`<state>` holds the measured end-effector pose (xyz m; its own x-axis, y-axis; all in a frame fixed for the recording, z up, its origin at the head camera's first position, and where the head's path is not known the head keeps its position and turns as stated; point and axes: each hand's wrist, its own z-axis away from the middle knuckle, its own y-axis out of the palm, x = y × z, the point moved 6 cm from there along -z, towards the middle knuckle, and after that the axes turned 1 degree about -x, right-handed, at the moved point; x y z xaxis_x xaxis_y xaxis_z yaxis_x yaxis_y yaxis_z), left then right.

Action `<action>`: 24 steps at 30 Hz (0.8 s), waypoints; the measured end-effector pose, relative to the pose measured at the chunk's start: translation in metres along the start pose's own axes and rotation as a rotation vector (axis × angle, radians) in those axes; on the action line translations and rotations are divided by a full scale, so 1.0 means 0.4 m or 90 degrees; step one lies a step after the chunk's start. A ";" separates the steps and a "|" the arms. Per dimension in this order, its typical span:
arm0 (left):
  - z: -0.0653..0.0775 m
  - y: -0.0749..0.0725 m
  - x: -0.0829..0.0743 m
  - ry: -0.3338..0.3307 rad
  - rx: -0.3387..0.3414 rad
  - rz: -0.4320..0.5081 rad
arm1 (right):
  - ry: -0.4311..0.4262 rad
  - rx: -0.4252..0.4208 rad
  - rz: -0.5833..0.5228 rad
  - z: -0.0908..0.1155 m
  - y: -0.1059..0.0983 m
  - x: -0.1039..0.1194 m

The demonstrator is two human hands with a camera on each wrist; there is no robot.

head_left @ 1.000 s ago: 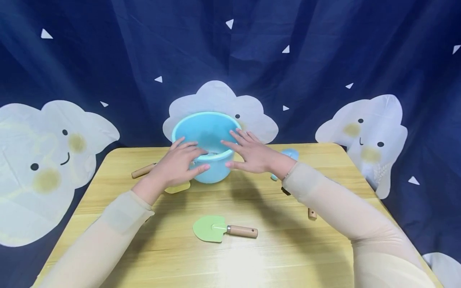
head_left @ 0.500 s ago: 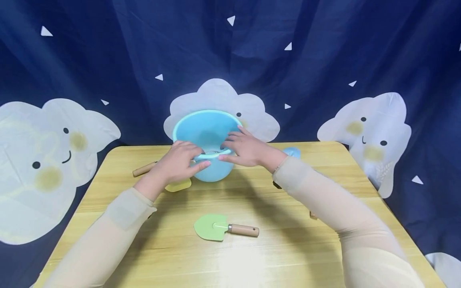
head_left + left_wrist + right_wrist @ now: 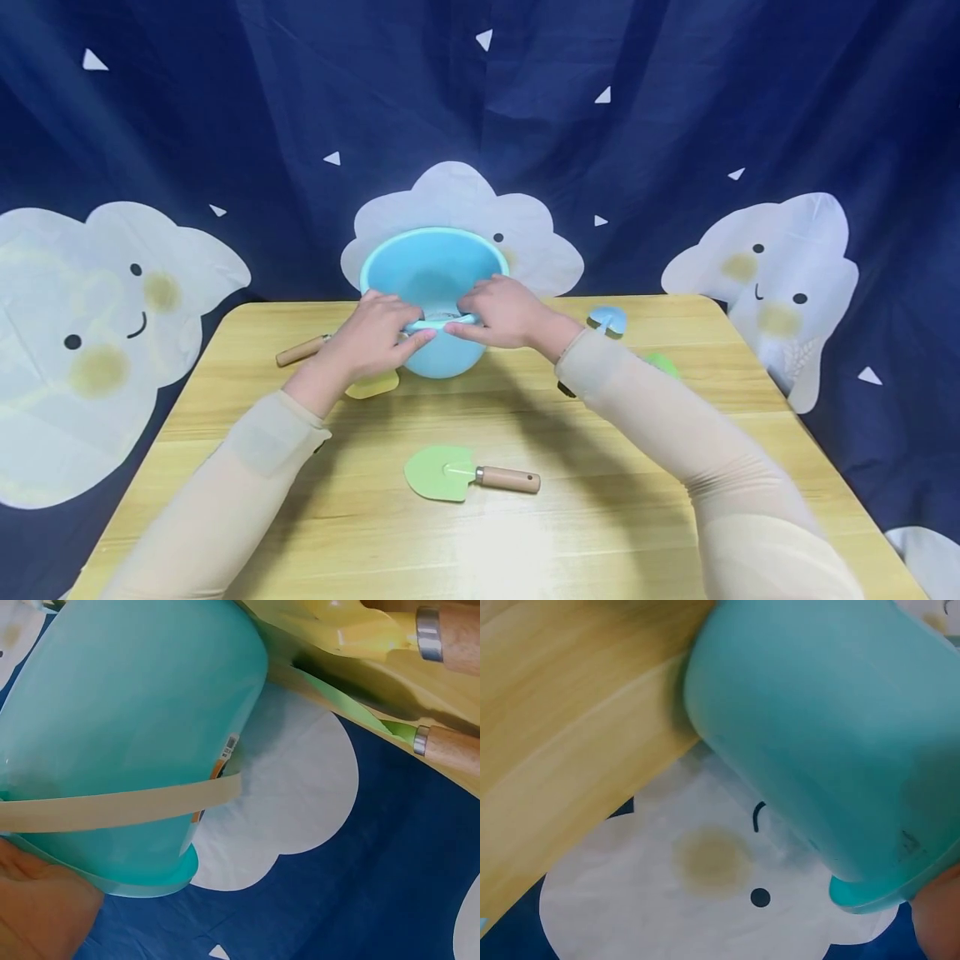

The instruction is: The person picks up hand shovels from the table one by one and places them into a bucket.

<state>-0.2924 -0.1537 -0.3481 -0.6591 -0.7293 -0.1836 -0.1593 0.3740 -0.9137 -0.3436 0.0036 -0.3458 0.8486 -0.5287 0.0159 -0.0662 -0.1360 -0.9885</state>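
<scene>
A light blue bucket [image 3: 442,358] stands at the table's back edge, its mouth facing up. My left hand [image 3: 371,333] grips the near rim on the left, thumb outside and fingers over the edge. On the right of that rim my right hand [image 3: 506,315] holds on in the same way, thumbs pointing toward each other. In the left wrist view a pale handle band [image 3: 112,810] crosses the bucket wall, and part of the left hand [image 3: 45,907] shows at the rim. The right wrist view has a bit of the right hand [image 3: 939,911] against the rim. Fingertips inside are hidden.
A green trowel [image 3: 442,473] with a wooden handle lies on the wooden table [image 3: 360,517] in front. Beside the left arm are a yellow blade [image 3: 373,385] and a wooden handle [image 3: 300,352]. A blue tool [image 3: 607,320] and a green piece [image 3: 663,364] lie right.
My right hand has moved left and its spread fingers have curled over the bucket's near rim. The left fingers have also bent over the rim. The bucket stays in place.
</scene>
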 end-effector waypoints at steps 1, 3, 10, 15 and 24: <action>0.001 0.000 0.000 -0.001 -0.002 -0.002 | 0.001 -0.011 0.002 0.000 0.002 0.000; 0.002 0.003 0.002 -0.004 -0.005 -0.006 | 0.005 -0.030 0.004 -0.001 0.005 0.001; -0.003 0.006 0.008 -0.011 -0.012 0.001 | 0.013 -0.058 0.016 -0.004 0.007 0.002; -0.011 0.009 0.006 -0.016 -0.008 0.006 | 0.013 -0.068 0.018 0.003 0.003 -0.002; -0.010 0.013 -0.013 -0.016 -0.010 0.016 | 0.004 -0.087 0.018 0.022 0.005 -0.002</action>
<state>-0.2927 -0.1456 -0.3506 -0.6446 -0.7336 -0.2151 -0.1551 0.4010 -0.9029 -0.3398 0.0112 -0.3490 0.8419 -0.5396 -0.0096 -0.1611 -0.2342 -0.9587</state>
